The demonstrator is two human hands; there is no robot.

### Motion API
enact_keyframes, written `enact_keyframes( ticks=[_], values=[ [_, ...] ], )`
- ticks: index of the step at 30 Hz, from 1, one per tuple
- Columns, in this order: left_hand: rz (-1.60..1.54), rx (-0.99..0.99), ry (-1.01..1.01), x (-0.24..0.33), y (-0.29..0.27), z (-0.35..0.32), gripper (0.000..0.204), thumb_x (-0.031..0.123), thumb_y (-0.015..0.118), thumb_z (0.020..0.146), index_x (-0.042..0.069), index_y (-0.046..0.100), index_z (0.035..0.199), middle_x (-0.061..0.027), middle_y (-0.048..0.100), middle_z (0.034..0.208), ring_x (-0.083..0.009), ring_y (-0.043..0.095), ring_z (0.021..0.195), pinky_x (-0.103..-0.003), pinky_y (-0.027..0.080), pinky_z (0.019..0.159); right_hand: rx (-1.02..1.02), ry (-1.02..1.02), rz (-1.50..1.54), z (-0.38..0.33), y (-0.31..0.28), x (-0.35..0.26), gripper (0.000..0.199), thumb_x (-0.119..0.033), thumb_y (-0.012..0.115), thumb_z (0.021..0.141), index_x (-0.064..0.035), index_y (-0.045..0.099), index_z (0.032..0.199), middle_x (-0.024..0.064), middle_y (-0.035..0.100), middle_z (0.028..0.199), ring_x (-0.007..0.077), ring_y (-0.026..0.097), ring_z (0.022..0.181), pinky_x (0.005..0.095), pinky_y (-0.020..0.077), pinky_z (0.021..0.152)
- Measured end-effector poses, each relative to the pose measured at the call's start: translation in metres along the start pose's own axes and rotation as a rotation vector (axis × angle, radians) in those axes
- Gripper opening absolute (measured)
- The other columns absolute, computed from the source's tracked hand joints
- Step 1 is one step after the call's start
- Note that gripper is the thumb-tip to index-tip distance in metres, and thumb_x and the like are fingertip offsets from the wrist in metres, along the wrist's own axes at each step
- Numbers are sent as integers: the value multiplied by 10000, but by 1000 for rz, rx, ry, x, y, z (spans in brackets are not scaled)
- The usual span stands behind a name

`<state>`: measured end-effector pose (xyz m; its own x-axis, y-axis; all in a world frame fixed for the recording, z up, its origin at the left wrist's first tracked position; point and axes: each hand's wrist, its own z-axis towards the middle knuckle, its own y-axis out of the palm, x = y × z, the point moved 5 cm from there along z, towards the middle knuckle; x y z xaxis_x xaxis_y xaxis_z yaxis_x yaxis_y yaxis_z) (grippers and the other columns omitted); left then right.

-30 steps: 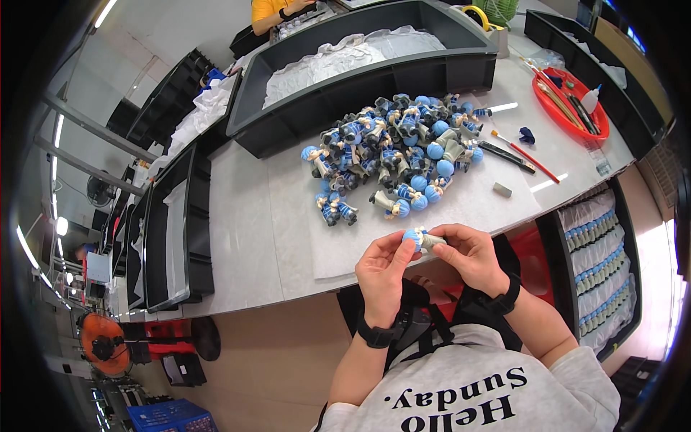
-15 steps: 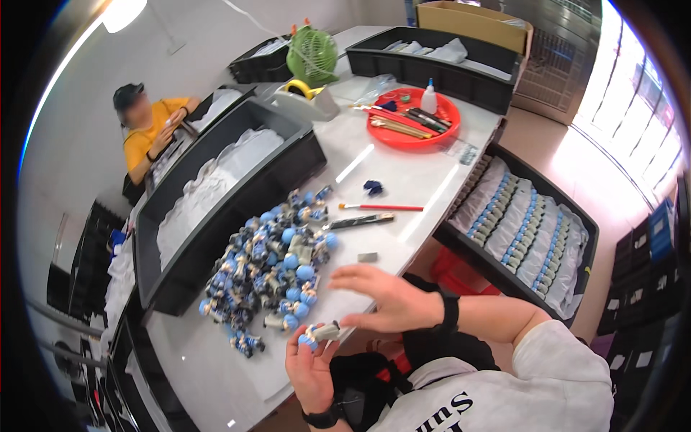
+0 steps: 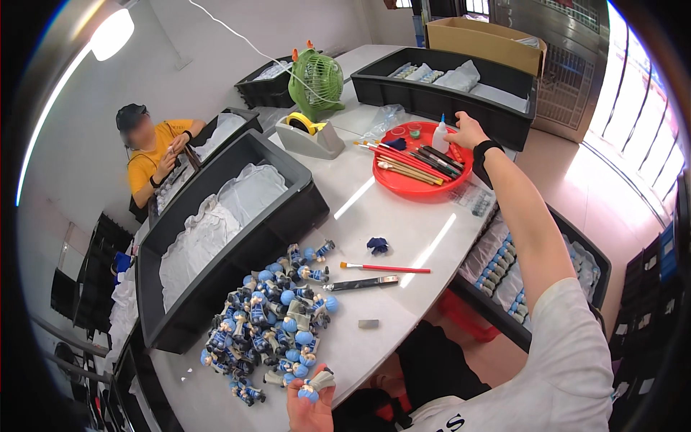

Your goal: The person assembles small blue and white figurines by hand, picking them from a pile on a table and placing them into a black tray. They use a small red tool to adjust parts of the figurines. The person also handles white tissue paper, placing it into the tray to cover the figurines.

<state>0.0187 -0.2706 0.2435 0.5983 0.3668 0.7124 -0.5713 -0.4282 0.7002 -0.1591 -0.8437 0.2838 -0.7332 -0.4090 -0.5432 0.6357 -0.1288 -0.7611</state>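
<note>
My left hand is at the bottom edge, closed around a small blue and grey figurine, close to a heap of several similar figurines on the white table. My right arm stretches far across the table; my right hand is on a small white squeeze bottle standing in the red round tray, which also carries brushes and pens. How firmly it grips the bottle is unclear.
A red-handled brush, a flat metal tool, a blue scrap and a small grey block lie mid-table. Black bins with white bags stand left. A tape dispenser, green fan and another person are beyond.
My right hand has left the figurine and reached far out to the bottle in the red tray. The view has swung round. My left hand keeps the figurine.
</note>
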Motion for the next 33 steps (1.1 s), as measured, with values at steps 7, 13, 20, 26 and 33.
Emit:
enact_keyframes(
  ticks=[7, 13, 20, 26, 33],
  values=[
    [62, 123, -44, -3, 8, 11, 397, 72, 470, 816, -15, 367, 1190, -164, 429, 1198, -291, 418, 1132, -406, 330, 970, -199, -87, 2, 29, 30, 9, 439, -243, 742, 616, 19, 572, 925, 174, 604, 909, 257, 592, 857, 319, 453, 761],
    [-6, 176, -13, -8, 0, 17, 345, 119, 560, 781, 73, 396, 1081, -287, 380, 1218, -336, 401, 1142, -418, 284, 988, -99, -338, 166, 35, 29, 4, 249, -154, 664, 681, 9, 593, 856, 144, 616, 779, 214, 607, 703, 317, 474, 645],
    [-110, 47, -6, -6, 1, 16, 358, 161, 490, 850, 19, 392, 1163, -243, 358, 1256, -309, 388, 1161, -401, 304, 991, -375, -379, 730, -94, -19, -96, 397, -207, 495, 873, -33, 411, 1220, 63, 539, 1004, 105, 508, 951, 252, 400, 845],
    [-234, 59, -32, -7, -15, -1, 413, 176, 480, 860, -16, 368, 1207, -244, 337, 1267, -313, 357, 1186, -418, 281, 1020, -796, -375, 1068, -255, -10, -190, 536, -94, 543, 824, 2, 271, 1276, 74, 468, 1011, 209, 563, 905, 306, 437, 805],
    [-478, -9, -139, -15, -22, -12, 470, 248, 510, 848, -9, 363, 1213, -260, 328, 1262, -400, 304, 1196, -438, 278, 1018, -1201, -291, 1197, -370, 11, -217, 385, -91, 612, 788, 23, 447, 1117, 68, 506, 1016, 133, 512, 930, 274, 418, 810]
  ],
)
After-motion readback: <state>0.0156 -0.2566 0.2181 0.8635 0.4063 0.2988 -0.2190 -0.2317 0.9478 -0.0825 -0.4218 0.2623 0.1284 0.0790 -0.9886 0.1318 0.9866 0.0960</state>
